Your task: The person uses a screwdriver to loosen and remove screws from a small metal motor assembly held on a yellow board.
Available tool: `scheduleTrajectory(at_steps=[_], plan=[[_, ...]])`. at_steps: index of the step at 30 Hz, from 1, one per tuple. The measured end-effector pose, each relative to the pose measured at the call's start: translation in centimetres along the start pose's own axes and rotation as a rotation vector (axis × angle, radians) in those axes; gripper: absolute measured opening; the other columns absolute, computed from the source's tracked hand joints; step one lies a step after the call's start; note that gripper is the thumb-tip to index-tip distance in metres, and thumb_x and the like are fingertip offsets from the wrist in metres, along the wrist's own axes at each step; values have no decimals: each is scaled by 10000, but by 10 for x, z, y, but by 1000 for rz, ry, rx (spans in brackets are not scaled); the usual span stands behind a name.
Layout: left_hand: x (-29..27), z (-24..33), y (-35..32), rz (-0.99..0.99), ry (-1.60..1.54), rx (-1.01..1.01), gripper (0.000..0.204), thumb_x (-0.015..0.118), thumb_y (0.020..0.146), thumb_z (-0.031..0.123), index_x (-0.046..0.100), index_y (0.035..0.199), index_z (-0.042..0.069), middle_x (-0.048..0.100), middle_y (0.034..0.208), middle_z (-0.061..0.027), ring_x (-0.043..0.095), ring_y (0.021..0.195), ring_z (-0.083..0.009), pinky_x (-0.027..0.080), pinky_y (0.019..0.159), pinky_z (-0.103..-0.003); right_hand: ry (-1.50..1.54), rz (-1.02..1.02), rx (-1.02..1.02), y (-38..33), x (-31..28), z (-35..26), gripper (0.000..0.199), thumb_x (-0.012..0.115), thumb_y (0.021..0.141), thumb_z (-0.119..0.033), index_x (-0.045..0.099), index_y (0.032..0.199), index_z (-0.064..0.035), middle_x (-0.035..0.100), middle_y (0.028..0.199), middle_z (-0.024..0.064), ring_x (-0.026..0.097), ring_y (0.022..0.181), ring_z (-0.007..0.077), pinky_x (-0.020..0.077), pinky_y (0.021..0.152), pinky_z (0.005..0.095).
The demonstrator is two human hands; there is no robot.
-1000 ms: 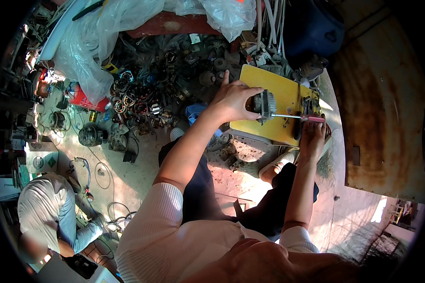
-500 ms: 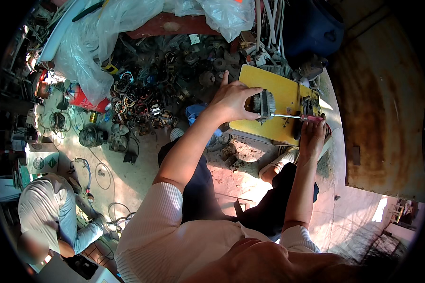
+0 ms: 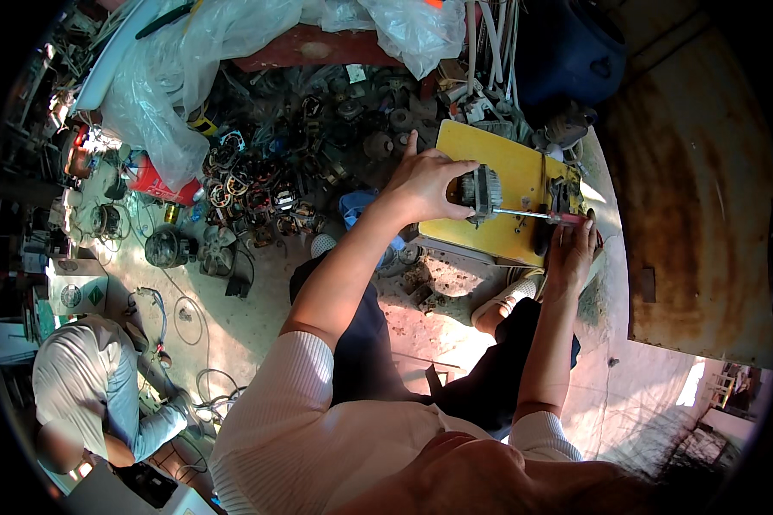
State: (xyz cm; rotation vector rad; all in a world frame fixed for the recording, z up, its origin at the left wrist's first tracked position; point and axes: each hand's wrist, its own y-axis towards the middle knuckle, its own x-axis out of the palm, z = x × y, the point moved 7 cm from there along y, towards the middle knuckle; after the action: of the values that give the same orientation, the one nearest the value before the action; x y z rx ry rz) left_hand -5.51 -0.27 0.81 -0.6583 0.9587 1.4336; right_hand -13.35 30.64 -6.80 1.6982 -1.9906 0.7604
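Note:
My left hand (image 3: 428,182) grips a small grey electric motor (image 3: 479,192) and holds it down on a yellow board (image 3: 514,167). My right hand (image 3: 573,246) is closed around the pink handle of a screwdriver (image 3: 537,215). Its metal shaft lies level and its tip meets the right side of the motor. Both forearms reach up from the lower edge, in cream sleeves. The fingers of my right hand hide most of the handle.
A heap of dark motor parts and copper coils (image 3: 266,184) lies left of the board. Clear plastic sheeting (image 3: 189,60) and a blue barrel (image 3: 567,51) stand behind. A rusty metal sheet (image 3: 696,189) is on the right. Another person (image 3: 94,395) crouches at lower left.

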Motion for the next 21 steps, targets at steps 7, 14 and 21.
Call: scheduleTrajectory(at_steps=[7,14,21], plan=[[-1,0,1,-42,-3,-29,797,841,656,480,611,1376,229,677,1264,-71,574,1246,-240,86,1229,-614,27,-71,14,-9,15,-2,424,585,1031,-217,486,1424,-92,613,1250,74,601,1112,192,499,997,370],[0,1,1,-26,0,-17,797,844,655,473,610,1377,229,681,1260,-67,578,1240,-244,94,1225,-624,-5,-68,-4,-1,1,-4,436,590,1029,-196,482,1443,-115,617,1237,25,605,1059,166,490,959,340],[1,0,1,-31,-1,-14,797,830,650,500,623,1359,201,669,1277,-50,573,1242,-236,82,1212,-656,27,-46,40,-2,5,0,420,553,1047,-197,467,1442,-85,602,1271,76,598,1130,191,479,1003,362]])
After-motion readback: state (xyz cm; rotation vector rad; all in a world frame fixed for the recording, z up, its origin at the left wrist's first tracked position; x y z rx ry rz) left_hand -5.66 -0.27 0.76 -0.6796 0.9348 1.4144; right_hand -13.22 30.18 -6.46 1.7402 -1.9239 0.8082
